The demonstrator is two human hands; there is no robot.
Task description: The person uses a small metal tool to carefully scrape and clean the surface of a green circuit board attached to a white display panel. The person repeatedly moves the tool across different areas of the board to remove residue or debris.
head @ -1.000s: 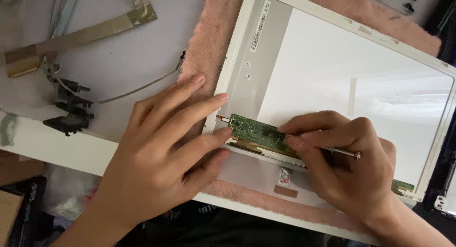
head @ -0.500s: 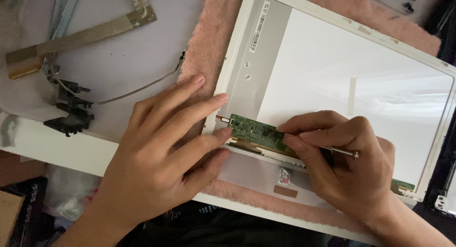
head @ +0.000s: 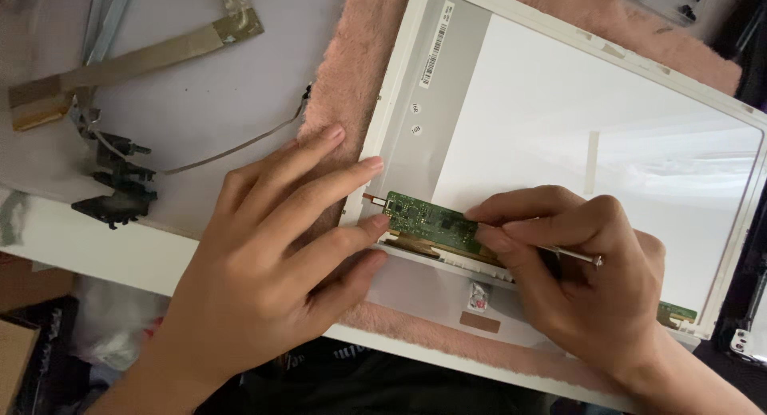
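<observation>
A white-framed display panel [head: 607, 119] lies face down on a pink fuzzy mat [head: 355, 87]. Along its near edge a narrow green circuit board [head: 427, 219] stands lifted off the panel. My left hand [head: 272, 247] rests flat on the mat, fingertips against the board's left end and the panel frame. My right hand [head: 575, 271] pinches the board's right part and grips a thin metal tool [head: 571, 255] whose tip is hidden under the fingers.
On the white table at the left lie a flat ribbon cable [head: 120, 67], a thin wire [head: 232, 147] and black metal hinge brackets [head: 116, 191]. A small screw tray [head: 671, 0] sits at the top right. Dark items lie off the table's right edge [head: 747, 319].
Hardly anything has moved; both hands stay on the green board, with my right hand and its tool shifting only slightly.
</observation>
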